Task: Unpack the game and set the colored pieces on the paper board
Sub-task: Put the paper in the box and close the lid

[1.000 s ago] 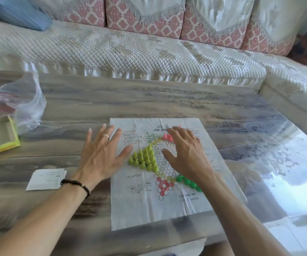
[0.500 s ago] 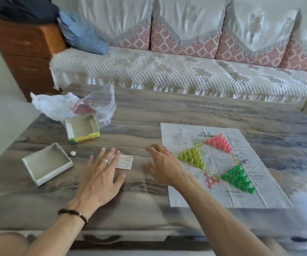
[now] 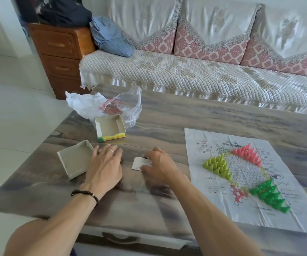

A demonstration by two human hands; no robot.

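At nine o'clock my left hand (image 3: 104,164) lies flat, fingers spread wide, beside the grey box half (image 3: 75,159). My right hand (image 3: 158,166) pinches the small paper slip (image 3: 138,163) on the bench (image 3: 167,115). At three o'clock, yellow (image 3: 217,166), pink (image 3: 247,153) and green pieces (image 3: 269,195) stand on the paper board (image 3: 200,200). I judge setup finished; next, tidy the slip.

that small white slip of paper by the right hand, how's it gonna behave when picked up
The slip of paper lies flat on the smooth table, so it will probably slide rather than lift until an edge is caught. It looks thin and very light, so likely floppy once raised. The right hand has its fingers at its edge, probably the easiest purchase.
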